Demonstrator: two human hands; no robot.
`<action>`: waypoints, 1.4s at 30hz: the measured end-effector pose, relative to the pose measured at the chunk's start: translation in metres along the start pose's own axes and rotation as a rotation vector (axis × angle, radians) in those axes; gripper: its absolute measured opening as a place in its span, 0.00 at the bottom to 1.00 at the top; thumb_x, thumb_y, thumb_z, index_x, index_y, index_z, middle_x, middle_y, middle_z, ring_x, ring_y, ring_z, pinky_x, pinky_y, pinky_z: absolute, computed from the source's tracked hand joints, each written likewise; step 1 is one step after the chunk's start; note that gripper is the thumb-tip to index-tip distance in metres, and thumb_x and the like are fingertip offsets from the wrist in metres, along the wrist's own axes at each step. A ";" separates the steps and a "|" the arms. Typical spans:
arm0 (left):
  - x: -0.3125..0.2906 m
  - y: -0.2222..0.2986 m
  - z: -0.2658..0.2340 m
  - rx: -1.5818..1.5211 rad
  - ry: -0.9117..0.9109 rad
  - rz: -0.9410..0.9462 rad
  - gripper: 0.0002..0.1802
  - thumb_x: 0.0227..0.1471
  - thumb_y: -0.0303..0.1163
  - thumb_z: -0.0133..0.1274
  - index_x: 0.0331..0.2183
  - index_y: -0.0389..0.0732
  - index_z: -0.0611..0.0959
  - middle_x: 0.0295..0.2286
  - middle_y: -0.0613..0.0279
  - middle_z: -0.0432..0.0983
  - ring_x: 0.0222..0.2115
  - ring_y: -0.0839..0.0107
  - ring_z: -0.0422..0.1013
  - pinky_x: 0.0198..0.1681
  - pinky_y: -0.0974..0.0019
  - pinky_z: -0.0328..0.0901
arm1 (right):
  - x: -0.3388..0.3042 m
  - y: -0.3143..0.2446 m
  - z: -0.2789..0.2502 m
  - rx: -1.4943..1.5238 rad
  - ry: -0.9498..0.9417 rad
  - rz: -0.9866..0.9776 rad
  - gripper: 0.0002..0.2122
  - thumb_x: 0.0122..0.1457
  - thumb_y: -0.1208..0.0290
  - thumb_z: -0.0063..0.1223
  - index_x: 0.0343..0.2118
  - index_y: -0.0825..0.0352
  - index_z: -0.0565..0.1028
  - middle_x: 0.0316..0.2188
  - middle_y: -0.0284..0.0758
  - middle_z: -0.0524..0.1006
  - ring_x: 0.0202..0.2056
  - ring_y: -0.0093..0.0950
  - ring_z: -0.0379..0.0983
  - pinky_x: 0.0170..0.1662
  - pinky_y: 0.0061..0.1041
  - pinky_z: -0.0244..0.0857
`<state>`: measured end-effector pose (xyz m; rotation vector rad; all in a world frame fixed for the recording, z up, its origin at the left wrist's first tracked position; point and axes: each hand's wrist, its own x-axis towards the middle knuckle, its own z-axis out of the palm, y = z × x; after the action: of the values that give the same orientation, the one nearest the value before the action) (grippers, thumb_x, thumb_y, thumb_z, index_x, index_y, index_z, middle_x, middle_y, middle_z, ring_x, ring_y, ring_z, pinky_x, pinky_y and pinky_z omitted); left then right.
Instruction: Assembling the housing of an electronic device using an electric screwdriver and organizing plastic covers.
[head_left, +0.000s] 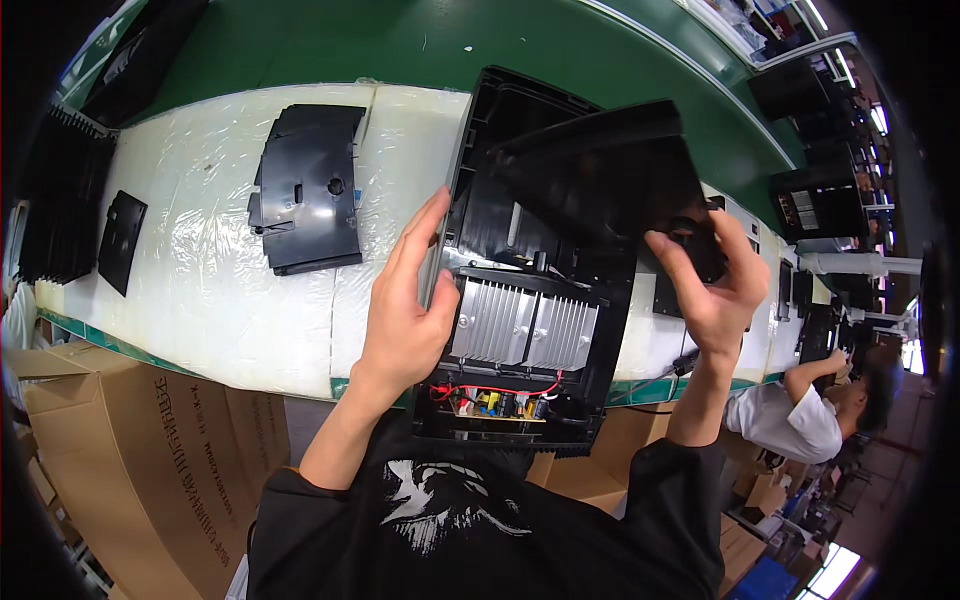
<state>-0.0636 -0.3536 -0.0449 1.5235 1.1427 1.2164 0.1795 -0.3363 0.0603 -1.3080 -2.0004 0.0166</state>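
Observation:
A long black plastic housing (pixel 575 410) lies tilted over the bench's near edge, its lower end close to my body. Inside it sit finned silver heat sinks (pixel 525 325) and, below them, a small circuit board (pixel 500 403) with red wires. My left hand (pixel 405 310) grips the housing's left wall, fingers outside and thumb at the rim. In my right hand (pixel 722 295) is a black plastic panel (pixel 610 165), held by its near right corner beside a round opening. The panel slants above the housing's upper half and hides part of its inside.
On the film-covered white bench mat (pixel 210 250) lies a stack of black plastic plates (pixel 310 190). A smaller black plate (pixel 122 243) and piled black parts (pixel 65 195) are farther left. Cardboard boxes (pixel 150 460) stand below. Another person (pixel 800 415) works at the right.

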 end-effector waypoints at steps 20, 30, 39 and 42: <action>0.000 0.000 0.001 -0.032 0.015 0.012 0.32 0.42 0.15 0.40 0.54 0.35 0.63 0.54 0.54 0.59 0.55 0.62 0.55 0.56 0.61 0.53 | 0.010 -0.005 0.011 -0.061 -0.240 -0.268 0.14 0.34 0.82 0.61 0.30 0.73 0.75 0.15 0.36 0.72 0.14 0.26 0.66 0.19 0.18 0.57; -0.001 0.000 0.000 -0.021 0.014 0.023 0.32 0.42 0.14 0.40 0.52 0.38 0.66 0.53 0.54 0.59 0.55 0.62 0.56 0.55 0.62 0.53 | 0.013 -0.008 0.014 -0.101 -0.318 -0.286 0.14 0.36 0.82 0.61 0.31 0.69 0.75 0.12 0.34 0.67 0.12 0.27 0.62 0.17 0.20 0.53; -0.003 -0.001 0.005 -0.106 0.073 0.047 0.31 0.39 0.11 0.40 0.50 0.30 0.65 0.50 0.50 0.63 0.53 0.62 0.59 0.57 0.63 0.52 | -0.011 0.011 0.055 -0.074 -0.354 -0.204 0.10 0.41 0.80 0.60 0.28 0.68 0.72 0.17 0.38 0.73 0.18 0.33 0.71 0.19 0.25 0.62; -0.001 0.002 0.007 -0.139 0.083 0.057 0.31 0.38 0.10 0.39 0.50 0.30 0.65 0.50 0.49 0.63 0.53 0.61 0.59 0.57 0.63 0.52 | -0.010 0.013 0.057 -0.059 -0.358 -0.143 0.09 0.42 0.79 0.59 0.28 0.68 0.71 0.17 0.38 0.73 0.18 0.33 0.71 0.19 0.25 0.62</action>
<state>-0.0563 -0.3553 -0.0443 1.4211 1.0514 1.3803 0.1592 -0.3173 0.0077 -1.2641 -2.4096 0.1337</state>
